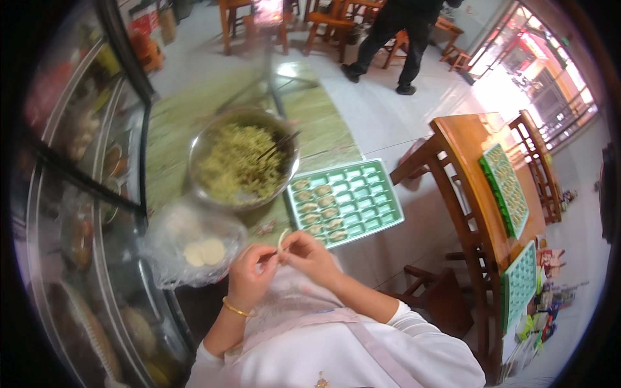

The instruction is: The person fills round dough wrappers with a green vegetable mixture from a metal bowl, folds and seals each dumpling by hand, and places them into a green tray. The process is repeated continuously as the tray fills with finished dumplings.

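Note:
Between the fingertips of my left hand (253, 269) and my right hand (310, 257) is a pale dumpling wrapper (282, 241), pinched at its edge and mostly hidden by the fingers. Just beyond my right hand lies a green compartment tray (356, 194), its two left columns holding shaped dumplings (326, 200). Round dough wrappers (212, 251) lie on a clear plastic bag (167, 262) to the left of my left hand. Farther back stands a steel bowl (194, 160) of shredded green filling (233, 160), with dark chopsticks (279, 144) resting in it.
The bowl and tray stand on a green marbled tabletop (167, 116). A glass display cabinet (145, 165) borders it on the left. At right, a wooden table (461, 145) carries a filled dumpling tray (504, 189) and another tray (519, 286). A person (412, 43) stands beyond, near wooden stools (330, 22).

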